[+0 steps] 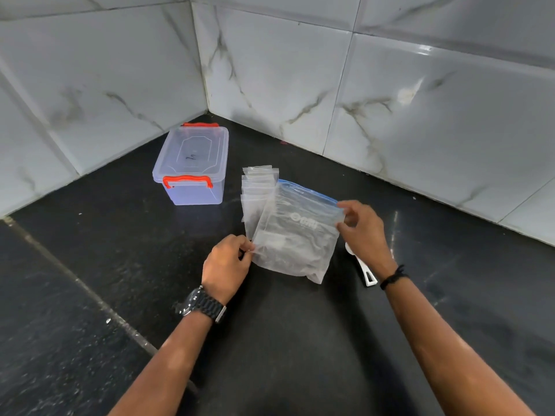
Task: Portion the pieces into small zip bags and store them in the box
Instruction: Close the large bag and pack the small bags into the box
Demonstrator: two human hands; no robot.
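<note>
Large blue-zip bag (295, 232) mid-counter, left hand (226, 265) pinching its near-left corner, right hand (362, 231) pinching the zip end, small zip bags (258, 190) fanned just behind, lidded clear box (192, 166) (orange latches) far left, white scoop (368, 273) under right wrist.

A large clear zip bag (295, 232) with a blue seal strip is lying tilted on the dark counter (300, 340), holding dark pieces (288, 259) gathered at its lower end. A stack of small clear zip bags (258, 190) is lying flat, fanned out, partly tucked under the large bag's left edge. A clear plastic box (192, 166) with orange latches is sitting upright, lid on, left of the bags and apart from them.
</note>
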